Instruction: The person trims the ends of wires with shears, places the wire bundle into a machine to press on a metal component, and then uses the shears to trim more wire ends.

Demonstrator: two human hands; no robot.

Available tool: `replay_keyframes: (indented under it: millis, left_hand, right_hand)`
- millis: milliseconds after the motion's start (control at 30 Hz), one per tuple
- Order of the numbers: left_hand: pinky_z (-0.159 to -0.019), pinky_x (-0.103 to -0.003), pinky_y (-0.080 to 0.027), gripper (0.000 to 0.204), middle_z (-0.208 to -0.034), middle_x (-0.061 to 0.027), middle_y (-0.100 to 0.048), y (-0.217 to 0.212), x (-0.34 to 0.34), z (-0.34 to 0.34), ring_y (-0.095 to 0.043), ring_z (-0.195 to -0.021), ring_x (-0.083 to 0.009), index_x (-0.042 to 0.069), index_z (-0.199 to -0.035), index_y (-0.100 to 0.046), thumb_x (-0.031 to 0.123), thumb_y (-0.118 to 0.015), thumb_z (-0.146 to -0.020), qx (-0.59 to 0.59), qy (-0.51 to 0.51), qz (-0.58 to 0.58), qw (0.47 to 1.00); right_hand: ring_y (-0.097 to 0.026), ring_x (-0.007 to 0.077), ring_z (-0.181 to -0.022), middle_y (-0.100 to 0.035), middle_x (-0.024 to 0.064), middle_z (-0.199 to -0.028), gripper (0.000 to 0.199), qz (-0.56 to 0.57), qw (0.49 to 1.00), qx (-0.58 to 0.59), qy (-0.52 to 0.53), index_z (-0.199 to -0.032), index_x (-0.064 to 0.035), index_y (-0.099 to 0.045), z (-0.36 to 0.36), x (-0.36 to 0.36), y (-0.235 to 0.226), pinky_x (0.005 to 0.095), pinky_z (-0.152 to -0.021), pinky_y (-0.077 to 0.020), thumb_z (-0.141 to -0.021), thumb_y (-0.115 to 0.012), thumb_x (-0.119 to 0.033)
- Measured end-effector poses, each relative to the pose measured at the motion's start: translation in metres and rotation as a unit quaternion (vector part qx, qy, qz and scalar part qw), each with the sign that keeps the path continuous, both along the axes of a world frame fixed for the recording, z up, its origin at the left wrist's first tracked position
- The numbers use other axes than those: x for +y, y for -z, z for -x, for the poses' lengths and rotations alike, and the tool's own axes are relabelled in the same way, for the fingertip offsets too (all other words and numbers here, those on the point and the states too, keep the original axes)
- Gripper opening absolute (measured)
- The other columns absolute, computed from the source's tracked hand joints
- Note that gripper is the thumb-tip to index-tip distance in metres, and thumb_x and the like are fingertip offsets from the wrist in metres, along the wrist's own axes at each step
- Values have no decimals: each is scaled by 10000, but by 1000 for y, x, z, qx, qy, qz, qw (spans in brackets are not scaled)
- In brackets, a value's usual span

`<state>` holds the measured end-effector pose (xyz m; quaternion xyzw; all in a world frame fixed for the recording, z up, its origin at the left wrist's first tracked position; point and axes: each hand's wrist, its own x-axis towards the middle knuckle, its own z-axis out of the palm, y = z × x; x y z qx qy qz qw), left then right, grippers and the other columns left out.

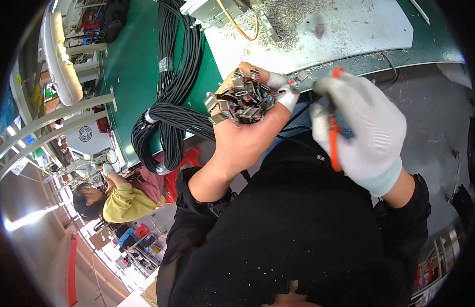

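Note:
My left hand (240,146), bare with white coverings on the thumb and a fingertip, is closed around a bunch of cable ends with silvery metal connectors (245,102). One connector with coloured wires (300,78) sticks out at its fingertips. The bunch's black cables run left into a thick bundle. Just right of it, my right hand (373,123) wears a white glove and is closed on orange-handled pliers (334,140). Motion blur and the fingers hide the pliers' jaws, so I cannot tell whether they touch a wire.
Tied black cable coils (178,110) lie on the green table (127,77) and hang over its edge. A white board (360,25) carries scattered small metal pieces (291,23) beside a grey metal device (214,10). Another person (122,202) in yellow sits at far left near a red stool.

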<state>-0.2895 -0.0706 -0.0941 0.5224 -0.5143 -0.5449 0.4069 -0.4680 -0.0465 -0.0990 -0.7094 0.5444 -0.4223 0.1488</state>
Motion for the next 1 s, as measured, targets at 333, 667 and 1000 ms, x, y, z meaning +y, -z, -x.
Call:
replay_keyframes:
  millis: [333,667,1000]
  left_hand:
    - [-647,-217,-478,291,-816,-7,-643,6,-4,7,-571,-717,-48,30,-982,-567,-47,-720,-746,-113,79,219,966]
    - [-630,-213,-474,256,-793,18,-633,-1,-3,3,-568,-698,-41,12,-993,-610,-19,-719,-764,-25,65,37,997]
    - [-606,-209,-460,195,-788,5,-623,10,-10,-1,-557,-700,-42,-6,-916,-621,-11,-748,-769,-15,41,-22,999]
  right_hand:
    - [-604,245,-548,-601,104,-674,199,-128,986,-53,-88,-963,-26,-643,7,9,9,316,-524,-463,-781,-692,-90]
    - [-562,226,-484,-591,104,-650,143,-174,961,-167,-132,-934,-8,-643,6,10,15,293,-483,-434,-809,-674,-71]
    - [-513,147,-429,-546,55,-579,104,3,999,26,-46,-918,-5,-644,-7,-1,26,286,-450,-404,-848,-627,-81]
